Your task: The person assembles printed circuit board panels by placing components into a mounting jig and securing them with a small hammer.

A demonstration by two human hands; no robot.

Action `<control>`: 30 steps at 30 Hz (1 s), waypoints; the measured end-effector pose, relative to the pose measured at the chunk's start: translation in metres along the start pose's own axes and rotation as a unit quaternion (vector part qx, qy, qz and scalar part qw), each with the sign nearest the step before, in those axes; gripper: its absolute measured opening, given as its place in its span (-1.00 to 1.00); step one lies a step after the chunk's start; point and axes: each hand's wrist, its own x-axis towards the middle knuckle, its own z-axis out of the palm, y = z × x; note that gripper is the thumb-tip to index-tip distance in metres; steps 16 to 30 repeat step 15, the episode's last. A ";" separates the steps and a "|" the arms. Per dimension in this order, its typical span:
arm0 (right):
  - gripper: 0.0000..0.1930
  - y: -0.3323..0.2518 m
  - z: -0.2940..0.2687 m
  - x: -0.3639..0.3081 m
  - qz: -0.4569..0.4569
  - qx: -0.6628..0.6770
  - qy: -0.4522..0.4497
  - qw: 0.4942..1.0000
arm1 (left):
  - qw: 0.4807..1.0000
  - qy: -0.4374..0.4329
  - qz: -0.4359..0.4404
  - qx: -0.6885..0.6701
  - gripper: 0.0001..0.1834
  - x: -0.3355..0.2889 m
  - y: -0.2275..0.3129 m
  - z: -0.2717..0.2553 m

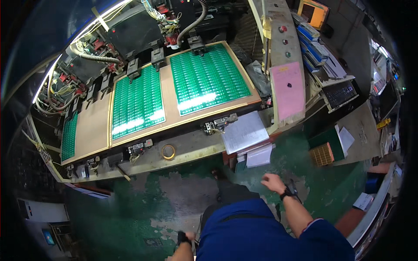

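My right hand (274, 183) hangs in the air over the floor, in front of the machine. Its fingers are loosely bent and nothing shows in them; a black band circles the wrist. Low beside my body is my left hand (190, 236), partly hidden by a black wrist strap and smeared, so its fingers are unclear. Neither hand touches the machine. Green circuit board panels lie on its brown bed: one at the right (209, 78), one in the middle (138, 102) and one at the far left (69, 138). The papers (246, 132) on the front ledge are nearest my right hand.
Red spindle heads (171, 38) with hoses hang over the bed. A tape roll (168, 152) sits on the front ledge. At the right are a control panel with buttons (283, 29), a pink sheet (288, 91), a keyboard (339, 95) and a yellow basket (321, 154).
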 end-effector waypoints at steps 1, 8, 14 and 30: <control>-0.63 0.038 -0.008 -0.037 0.076 0.010 -0.012 0.997 | 0.998 -0.047 0.023 0.017 -0.57 -0.043 -0.009 0.008; -0.86 0.265 -0.020 -0.218 0.338 -0.045 0.096 0.935 | 0.939 -0.314 0.082 0.116 -0.62 -0.087 0.023 0.033; -0.90 0.312 -0.075 -0.247 0.320 0.002 0.345 0.883 | 0.945 -0.237 0.092 0.204 -0.60 -0.064 0.121 0.047; -0.90 0.301 -0.097 -0.247 0.274 -0.048 0.354 0.893 | 0.945 -0.234 0.095 0.210 -0.60 -0.064 0.144 0.048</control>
